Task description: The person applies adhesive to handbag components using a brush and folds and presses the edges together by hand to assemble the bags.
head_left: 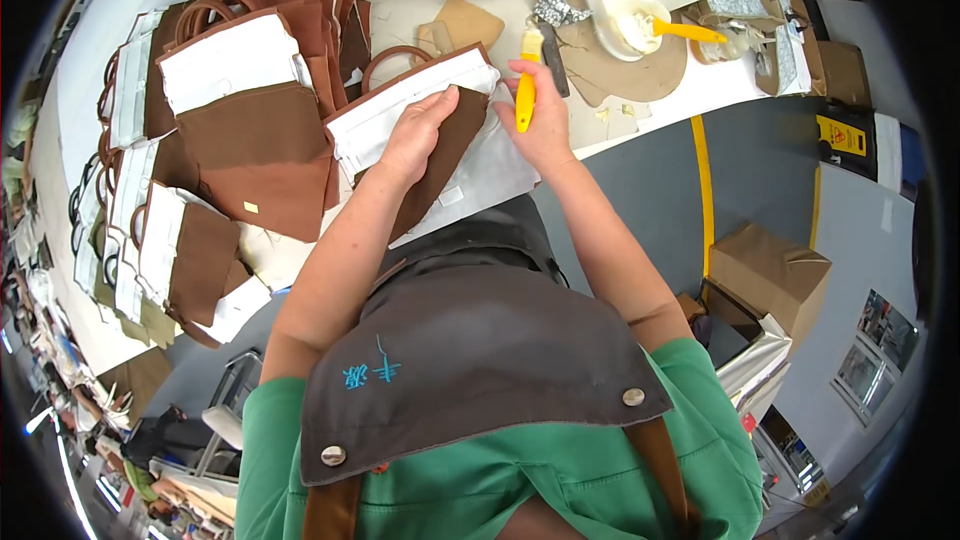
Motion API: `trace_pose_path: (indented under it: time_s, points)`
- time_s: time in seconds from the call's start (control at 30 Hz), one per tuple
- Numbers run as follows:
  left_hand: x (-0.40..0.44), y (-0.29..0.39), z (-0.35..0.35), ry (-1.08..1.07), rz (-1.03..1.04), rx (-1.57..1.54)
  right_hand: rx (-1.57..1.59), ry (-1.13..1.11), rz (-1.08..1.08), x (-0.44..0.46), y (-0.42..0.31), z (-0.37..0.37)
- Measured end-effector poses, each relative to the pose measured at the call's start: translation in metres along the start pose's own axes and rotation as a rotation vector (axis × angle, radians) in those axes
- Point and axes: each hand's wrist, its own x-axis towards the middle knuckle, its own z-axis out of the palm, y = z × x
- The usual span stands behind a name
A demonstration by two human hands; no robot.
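Brown and white, a handled bag (458,140) lies at the near edge of the table (715,86), right before the person. Their left hand (415,138) lies over it; whether its fingers grip, I cannot tell. The right hand (544,122) grasps a yellow brush (525,105) just beside the bag. More bags (262,150) are heaped toward the table's left end, and a white pot (607,38) with a second brush (692,32) stands back from the near edge, to the right

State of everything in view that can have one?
Bag: lying down, white panel partly exposed
Left hand: on the bag
Right hand: holding brush
Brush: bristles pointing away from wearer
Pot: open, whitish contents
Yellow handle: unheld, sticking out of pot
Other bags: piled, unheld
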Motion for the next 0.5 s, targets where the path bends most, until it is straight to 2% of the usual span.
trace_pose_path:
  time_s: [0.07,0.13,0.23,0.37,0.43,0.47,0.5]
  points:
    - [-0.001,0.009,-0.002,0.019,-0.024,-0.039,0.030,-0.026,0.010,-0.003,-0.002,0.007]
    - [-0.001,0.018,-0.003,0.076,-0.131,-0.154,-0.094,0.047,-0.131,-0.001,0.002,0.013]
    - [0.007,0.018,-0.010,0.099,-0.197,-0.245,0.084,0.079,-0.039,0.010,0.007,0.019]
    - [0.016,0.016,-0.016,0.100,-0.247,-0.342,0.090,0.135,-0.068,0.015,0.002,0.011]
    - [0.014,0.016,-0.015,0.121,-0.253,-0.351,0.370,0.243,0.031,0.011,-0.016,-0.012]
    - [0.011,0.019,-0.013,0.130,-0.259,-0.324,0.369,0.234,0.033,0.006,-0.028,-0.027]
    - [0.010,0.021,-0.012,0.134,-0.265,-0.294,0.304,0.118,0.184,0.000,-0.042,-0.046]
